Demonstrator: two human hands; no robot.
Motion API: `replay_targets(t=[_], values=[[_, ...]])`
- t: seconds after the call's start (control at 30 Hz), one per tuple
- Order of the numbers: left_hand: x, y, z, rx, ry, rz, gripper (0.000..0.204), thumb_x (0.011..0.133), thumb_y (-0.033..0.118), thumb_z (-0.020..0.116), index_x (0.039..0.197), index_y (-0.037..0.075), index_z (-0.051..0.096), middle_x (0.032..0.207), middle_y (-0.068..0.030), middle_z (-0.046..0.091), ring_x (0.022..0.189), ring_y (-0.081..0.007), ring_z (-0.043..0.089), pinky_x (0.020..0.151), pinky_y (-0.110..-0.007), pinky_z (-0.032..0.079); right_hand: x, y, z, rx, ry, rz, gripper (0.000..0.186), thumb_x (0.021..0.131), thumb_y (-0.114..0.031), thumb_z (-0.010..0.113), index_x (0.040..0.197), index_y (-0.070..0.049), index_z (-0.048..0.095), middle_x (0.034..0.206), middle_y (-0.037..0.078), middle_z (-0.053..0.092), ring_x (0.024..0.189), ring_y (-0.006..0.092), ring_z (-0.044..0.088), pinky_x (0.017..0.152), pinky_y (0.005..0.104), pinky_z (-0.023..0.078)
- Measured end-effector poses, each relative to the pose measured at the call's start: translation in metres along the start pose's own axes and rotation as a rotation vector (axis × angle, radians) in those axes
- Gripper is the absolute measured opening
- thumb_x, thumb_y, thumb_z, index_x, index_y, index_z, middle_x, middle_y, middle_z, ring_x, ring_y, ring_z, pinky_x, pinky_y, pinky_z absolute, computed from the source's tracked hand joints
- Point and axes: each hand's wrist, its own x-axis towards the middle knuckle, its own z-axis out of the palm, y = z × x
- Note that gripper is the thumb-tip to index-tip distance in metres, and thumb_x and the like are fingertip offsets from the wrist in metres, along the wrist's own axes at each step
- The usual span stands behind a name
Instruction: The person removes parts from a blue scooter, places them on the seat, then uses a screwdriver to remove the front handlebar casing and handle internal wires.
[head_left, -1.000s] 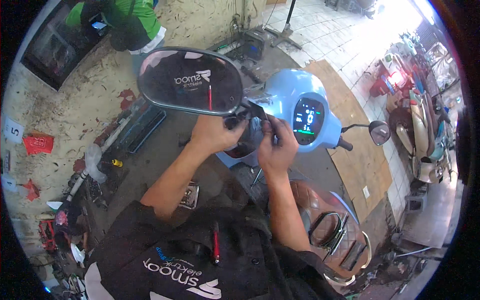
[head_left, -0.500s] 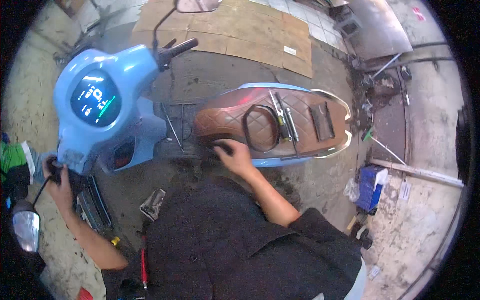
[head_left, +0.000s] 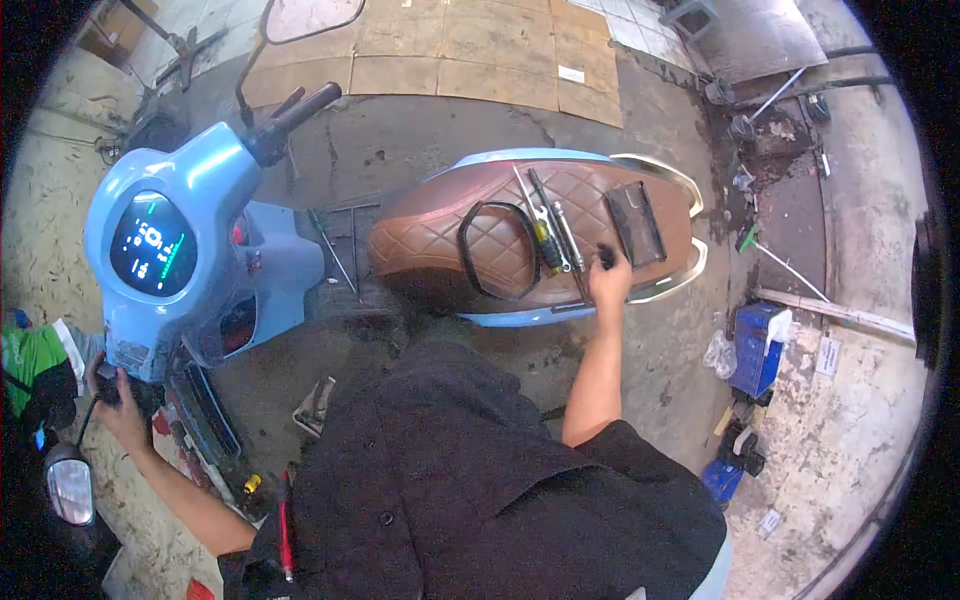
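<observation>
My left hand (head_left: 120, 405) is closed on the black left handlebar end (head_left: 145, 398) of the light-blue scooter (head_left: 180, 170), beside the left mirror (head_left: 72, 488). My right hand (head_left: 612, 280) is closed round a small black piece (head_left: 606, 256) over the brown quilted seat (head_left: 420, 245), just right of the tools lying there. These include a yellow-and-black handled tool (head_left: 548, 250), a silver socket extension (head_left: 566, 232) and wrenches. A black rectangular piece (head_left: 640, 230) and a black loop (head_left: 466, 255) also lie on the seat. The lit dashboard (head_left: 148, 243) faces up.
Cardboard sheets (head_left: 480, 60) cover the floor beyond the scooter. A green-headed broom (head_left: 790, 270) and a blue bin (head_left: 755, 345) stand by the right wall. Another person in green (head_left: 30, 355) is at the far left. A yellow object (head_left: 252, 484) lies low on the left.
The view has swung right. My right hand has left the mirror's base, passed the front of the seat and moved farther right to the tools. My left hand remains at the handlebar.
</observation>
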Motion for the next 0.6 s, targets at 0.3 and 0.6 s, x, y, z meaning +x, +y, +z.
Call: replay_targets(t=[0.3,0.6], values=[[0.0,-0.011,-0.002,0.004,-0.033,-0.14,0.034,0.086,0.011,0.061,0.118,0.0,0.053,0.115,-0.0106,0.055,0.107,-0.0212,0.049,0.097,-0.033,0.035,-0.004,-0.018,0.013,-0.234,-0.315,-0.219,0.03,0.069,-0.014,0.066,0.096,0.0,0.066,0.093,0.023,0.064,0.093,0.0393,0.06,0.083,0.0442,0.047],[-0.007,0.039,-0.003,0.016,0.016,-0.061,0.04,0.078,0.007,0.066,0.116,0.004,0.055,0.106,-0.0098,0.06,0.098,-0.0181,0.055,0.088,-0.03,0.043,-0.022,-0.039,0.031,0.182,-0.219,-0.168,0.025,0.081,-0.013,0.068,0.099,0.005,0.065,0.09,0.013,0.068,0.081,0.0209,0.064,0.076,0.0333,0.05]])
